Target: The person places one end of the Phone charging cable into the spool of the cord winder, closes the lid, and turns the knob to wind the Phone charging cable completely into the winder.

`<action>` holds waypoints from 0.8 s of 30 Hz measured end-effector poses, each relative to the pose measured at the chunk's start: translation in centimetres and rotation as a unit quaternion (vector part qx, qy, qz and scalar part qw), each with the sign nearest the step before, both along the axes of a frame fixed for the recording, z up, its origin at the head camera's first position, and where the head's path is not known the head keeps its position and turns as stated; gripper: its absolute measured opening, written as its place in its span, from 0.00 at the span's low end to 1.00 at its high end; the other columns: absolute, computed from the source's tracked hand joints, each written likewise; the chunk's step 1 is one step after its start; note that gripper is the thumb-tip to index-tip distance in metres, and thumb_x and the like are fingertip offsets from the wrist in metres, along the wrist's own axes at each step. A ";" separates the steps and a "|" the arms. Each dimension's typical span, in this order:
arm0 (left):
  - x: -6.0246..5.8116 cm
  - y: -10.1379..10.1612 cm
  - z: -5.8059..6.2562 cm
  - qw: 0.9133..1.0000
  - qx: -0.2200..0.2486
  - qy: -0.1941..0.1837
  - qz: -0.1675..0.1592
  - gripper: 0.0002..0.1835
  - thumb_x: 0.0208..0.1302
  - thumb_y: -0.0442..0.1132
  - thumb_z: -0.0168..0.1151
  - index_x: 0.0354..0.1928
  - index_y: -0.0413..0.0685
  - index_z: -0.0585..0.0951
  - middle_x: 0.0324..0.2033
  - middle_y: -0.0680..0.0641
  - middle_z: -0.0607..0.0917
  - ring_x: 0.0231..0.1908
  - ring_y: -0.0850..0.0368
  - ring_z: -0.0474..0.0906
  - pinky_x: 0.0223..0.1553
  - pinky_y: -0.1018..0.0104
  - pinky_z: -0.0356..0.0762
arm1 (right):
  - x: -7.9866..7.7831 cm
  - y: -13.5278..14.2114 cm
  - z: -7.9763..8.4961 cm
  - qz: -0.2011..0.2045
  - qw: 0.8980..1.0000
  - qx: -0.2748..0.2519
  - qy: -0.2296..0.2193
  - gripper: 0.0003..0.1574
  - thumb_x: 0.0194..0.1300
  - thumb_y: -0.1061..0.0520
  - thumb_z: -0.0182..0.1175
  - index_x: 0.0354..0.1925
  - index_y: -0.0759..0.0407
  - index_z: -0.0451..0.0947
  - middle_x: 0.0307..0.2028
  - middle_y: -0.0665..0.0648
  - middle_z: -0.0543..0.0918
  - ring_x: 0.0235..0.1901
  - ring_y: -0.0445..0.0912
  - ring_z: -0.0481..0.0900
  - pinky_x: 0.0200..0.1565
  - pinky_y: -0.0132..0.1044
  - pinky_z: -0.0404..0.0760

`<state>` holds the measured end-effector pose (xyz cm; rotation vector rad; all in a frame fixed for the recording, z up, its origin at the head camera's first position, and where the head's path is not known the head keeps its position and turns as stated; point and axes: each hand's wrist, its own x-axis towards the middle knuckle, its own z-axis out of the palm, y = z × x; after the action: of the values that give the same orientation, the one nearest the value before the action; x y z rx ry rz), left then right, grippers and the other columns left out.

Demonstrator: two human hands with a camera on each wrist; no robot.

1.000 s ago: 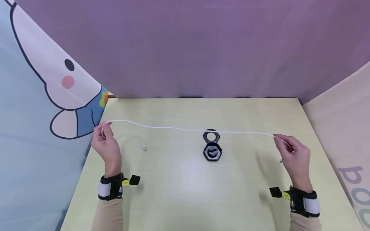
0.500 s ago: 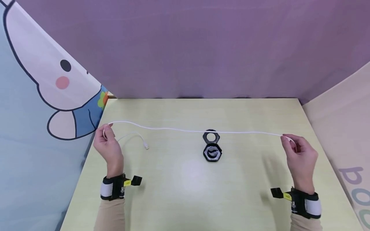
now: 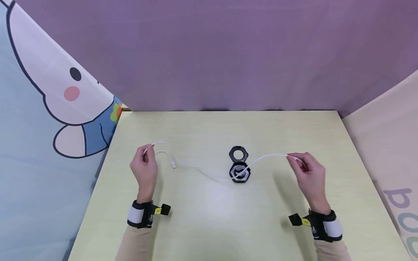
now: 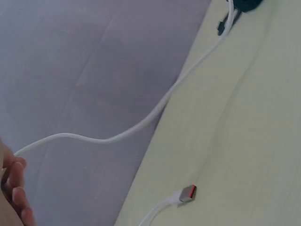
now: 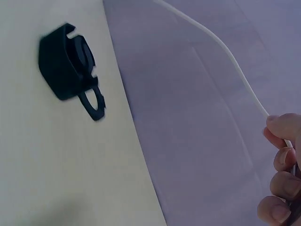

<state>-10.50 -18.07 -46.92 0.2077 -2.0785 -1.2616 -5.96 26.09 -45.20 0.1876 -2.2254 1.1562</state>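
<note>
A white USB cable point(image 3: 209, 175) hangs in a slack curve between the two hands. My left hand point(image 3: 145, 168) pinches it near one end, and the USB plug point(image 3: 173, 164) dangles beside that hand; its metal tip shows large in the left wrist view. On the other side my right hand point(image 3: 308, 174) pinches the cable between thumb and forefinger, the other fingers curled; the cable's far end is hidden in that hand. Between the hands stands a small black hexagonal case point(image 3: 240, 172), its ring-shaped lid point(image 3: 238, 154) flipped back. In the head view the cable crosses over the case.
The pale wooden table point(image 3: 209, 224) carries the case. A purple cloth point(image 3: 212, 54) rises behind its far edge. A blue cartoon cloth point(image 3: 39, 203) hangs at the left, a pale lettered cloth point(image 3: 385, 145) at the right.
Both hands have moved inward, the left to the right and the right to the left. The cable, nearly straight before, now sags toward the case.
</note>
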 end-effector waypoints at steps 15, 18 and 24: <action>-0.4 0.9 -4.1 0.967 -0.232 -0.076 -0.071 0.13 0.62 0.42 0.59 0.37 0.37 0.82 0.23 0.45 0.81 0.21 0.53 0.72 0.23 0.59 0.71 | -0.2 -4.0 -2.5 0.102 0.994 0.003 -0.037 0.09 0.54 0.66 0.66 0.35 0.56 0.83 0.19 0.47 0.69 0.19 0.36 0.61 0.18 0.27 0.59; -0.1 1.9 -4.5 0.959 -0.253 -0.089 -0.087 0.16 0.60 0.43 0.61 0.41 0.36 0.81 0.24 0.43 0.82 0.22 0.52 0.74 0.24 0.58 0.74 | -0.2 -4.7 -2.8 0.115 0.992 0.008 -0.045 0.08 0.55 0.64 0.66 0.35 0.55 0.83 0.20 0.46 0.69 0.18 0.36 0.61 0.18 0.26 0.60; 0.6 3.4 -4.8 0.957 -0.235 -0.146 -0.091 0.30 0.60 0.49 0.60 0.58 0.34 0.72 0.39 0.38 0.81 0.36 0.46 0.77 0.39 0.48 0.75 | -0.2 -6.0 -3.3 0.144 0.988 0.011 -0.056 0.07 0.56 0.62 0.65 0.35 0.53 0.83 0.21 0.45 0.71 0.19 0.36 0.62 0.19 0.26 0.61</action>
<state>-9.92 -14.63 -51.68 -0.0169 -2.6380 -0.8338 -6.13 20.11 -48.50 0.4791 -2.3661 1.3214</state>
